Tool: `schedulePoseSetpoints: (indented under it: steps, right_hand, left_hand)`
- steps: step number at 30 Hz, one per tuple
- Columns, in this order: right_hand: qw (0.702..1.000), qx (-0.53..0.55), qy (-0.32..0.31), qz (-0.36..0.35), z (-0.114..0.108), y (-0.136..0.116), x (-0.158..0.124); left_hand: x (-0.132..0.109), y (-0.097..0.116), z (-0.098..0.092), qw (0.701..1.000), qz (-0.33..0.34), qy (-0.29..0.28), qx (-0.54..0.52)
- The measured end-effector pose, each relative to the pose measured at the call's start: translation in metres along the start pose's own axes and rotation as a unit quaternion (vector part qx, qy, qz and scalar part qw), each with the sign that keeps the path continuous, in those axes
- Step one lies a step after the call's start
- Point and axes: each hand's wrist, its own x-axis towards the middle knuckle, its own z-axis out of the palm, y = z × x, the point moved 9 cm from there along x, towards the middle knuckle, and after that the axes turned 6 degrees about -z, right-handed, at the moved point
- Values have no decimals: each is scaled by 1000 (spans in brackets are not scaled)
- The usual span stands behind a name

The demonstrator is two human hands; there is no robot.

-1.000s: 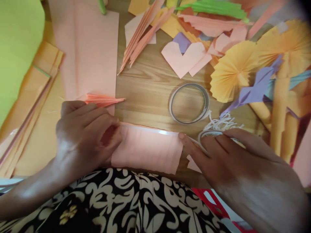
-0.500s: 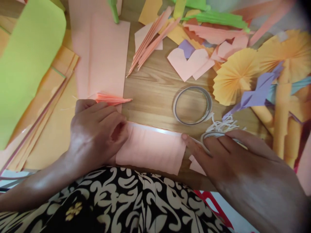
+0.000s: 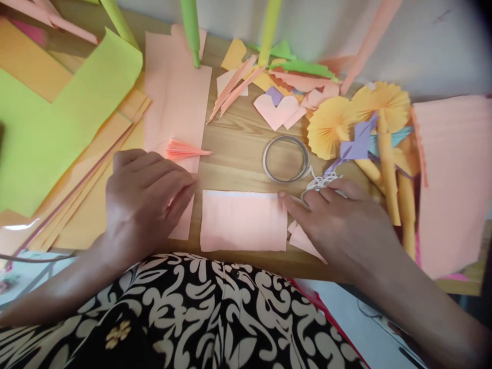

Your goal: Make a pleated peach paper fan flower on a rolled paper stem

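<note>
A small pink paper rectangle (image 3: 244, 223) lies flat before me, with a pale tape strip (image 3: 238, 194) along its far edge. My right hand (image 3: 330, 210) has its index fingertip on the far right corner of that paper. Its other fingers curl around a tape roll, mostly hidden beneath them. My left hand (image 3: 149, 189) hovers left of the rectangle, over a larger pink sheet (image 3: 169, 97). Its fingers are bent, thumb against index finger; whatever may be between them is hidden. Just beyond it rests a folded coral paper fan (image 3: 186, 150).
A second tape roll (image 3: 265, 161) and tangled white string (image 3: 325, 179) lie beyond the rectangle. Pink paper hearts (image 3: 277, 110), yellow pleated rosettes (image 3: 328, 125) and rolled orange tubes (image 3: 388, 169) sit at the back right. Green sheets (image 3: 57, 133) cover the left side.
My left hand has come away from the rectangle's left end, leaving that edge uncovered. My right fingertip stays at the corner. The view has shifted, showing more of the table's back and right.
</note>
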Motion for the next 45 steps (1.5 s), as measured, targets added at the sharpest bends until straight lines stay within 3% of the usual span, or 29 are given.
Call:
schedulePoseSetpoints:
  steps: [3,7,10,12,18,21,25,28,30,33,35,37,42,45]
  right_hand:
    - [1000,-4,-11,-6,3,-3,-1]
    - [997,17,-70,26,12,-1,1]
    - [994,34,-92,56,16,0,3]
    - [993,49,-75,76,14,3,2]
    - [993,30,-48,100,3,16,-13]
    - [994,-3,-30,103,-7,14,-21]
    - [993,-25,18,118,-25,4,-27]
    - [991,-29,65,114,-41,-7,-30]
    - [988,-40,106,103,-53,-15,-32]
    - [983,-37,145,110,-61,-22,-36]
    - [979,-1,145,141,-57,-20,-37]
    - [972,63,145,174,-50,-16,-38]
    - [919,278,165,227,-37,-3,-35]
    - [886,355,159,252,-33,3,-30]
  left_hand:
    - [-16,23,0,996,61,-14,-67]
    - [-42,41,27,984,115,-103,-93]
    - [-57,38,46,982,111,-131,-76]
    - [-63,32,53,984,105,-125,-66]
    - [-71,24,56,986,117,-108,-58]
    - [-60,21,45,988,92,-81,-98]
    - [-26,27,32,986,25,-48,-161]
    - [2,49,41,977,34,-99,-188]
    - [18,55,47,972,5,-114,-206]
    - [28,58,61,929,-49,-179,-321]
    - [29,60,69,889,-71,-217,-398]
    - [27,60,71,870,-78,-230,-429]
    - [27,62,66,874,-73,-214,-431]
    - [27,67,61,882,-64,-210,-418]
